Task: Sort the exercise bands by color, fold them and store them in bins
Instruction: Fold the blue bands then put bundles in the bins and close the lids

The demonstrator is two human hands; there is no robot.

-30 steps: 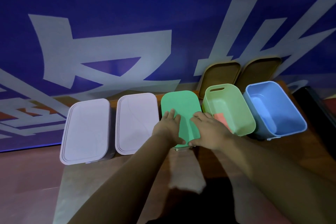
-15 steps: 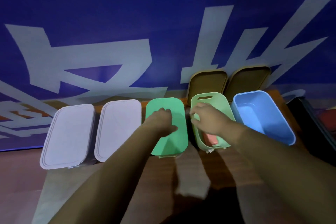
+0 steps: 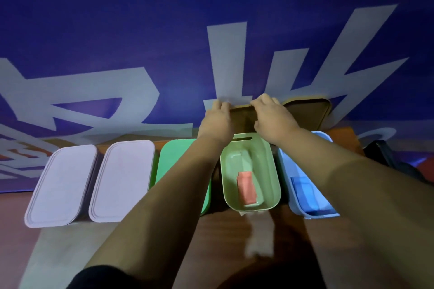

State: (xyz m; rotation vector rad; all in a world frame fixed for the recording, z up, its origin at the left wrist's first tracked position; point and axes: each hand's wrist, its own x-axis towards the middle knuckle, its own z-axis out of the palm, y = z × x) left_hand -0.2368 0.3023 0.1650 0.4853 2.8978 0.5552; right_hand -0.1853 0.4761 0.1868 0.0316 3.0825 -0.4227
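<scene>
Brown plastic lid (image 3: 243,116) leans on the blue banner (image 3: 141,30), and both hands grip its top edge. The left hand (image 3: 217,119) is at one corner and the right hand (image 3: 273,119) at the other, equally near. Fingers curl over the rim, their tips hidden behind it. The open pale green bin (image 3: 275,171) lies just below the fingers, its long axis running back toward the person. A folded pink band (image 3: 246,189) rests inside. Wrists and bin hide the lid's lower part.
</scene>
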